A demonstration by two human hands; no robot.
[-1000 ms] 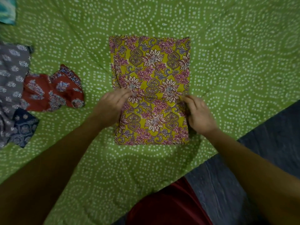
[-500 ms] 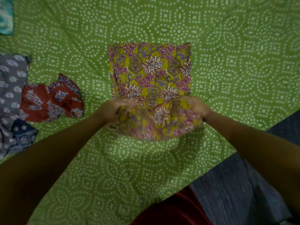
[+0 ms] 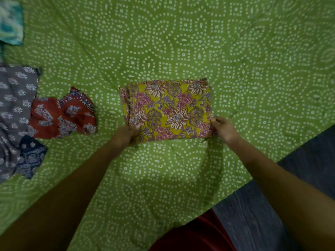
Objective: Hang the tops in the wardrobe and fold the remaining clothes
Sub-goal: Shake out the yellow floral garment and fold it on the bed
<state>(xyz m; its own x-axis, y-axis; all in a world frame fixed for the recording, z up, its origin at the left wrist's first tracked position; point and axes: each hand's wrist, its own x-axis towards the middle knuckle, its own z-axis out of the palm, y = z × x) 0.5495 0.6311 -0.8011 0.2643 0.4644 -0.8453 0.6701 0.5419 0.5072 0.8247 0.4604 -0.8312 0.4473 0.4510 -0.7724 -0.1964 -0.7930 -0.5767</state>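
A yellow garment with pink and white flowers (image 3: 168, 109) lies folded into a wide rectangle in the middle of the green bedsheet (image 3: 181, 42). My left hand (image 3: 126, 133) grips its near left corner. My right hand (image 3: 224, 128) pinches its near right corner. Both hands are at the fold's near edge.
A crumpled red printed garment (image 3: 61, 115) lies to the left. Beside it are a grey flowered cloth (image 3: 14, 100) and a dark blue piece (image 3: 30, 156). A teal cloth (image 3: 10, 22) sits at the top left. Dark floor (image 3: 299, 178) shows at the lower right.
Both hands lifted the near half of the yellow garment and laid it over the far half, so the tall rectangle is now half as deep.
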